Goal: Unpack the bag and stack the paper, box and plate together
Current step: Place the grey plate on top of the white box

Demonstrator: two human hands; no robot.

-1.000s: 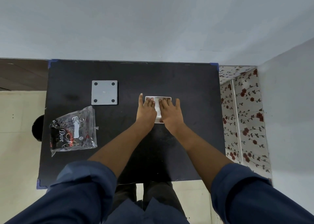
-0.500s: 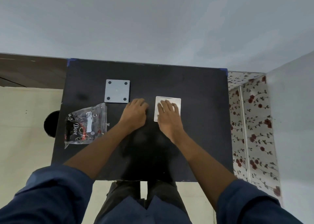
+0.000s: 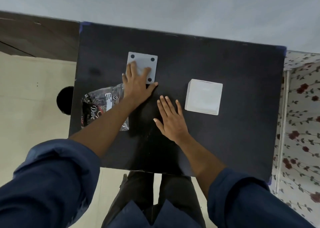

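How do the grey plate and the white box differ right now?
The grey plate is flat with dark corner dots; the white box is plain and shows some height. The left hand rests on the plate; the box lies untouched, beside the right hand. Both are square.

Navy rolled-up sleeves (image 3: 57,172), bare forearms, dark trousers (image 3: 138,189)

"Dove" on bag (image 3: 97,106); white label text illegible
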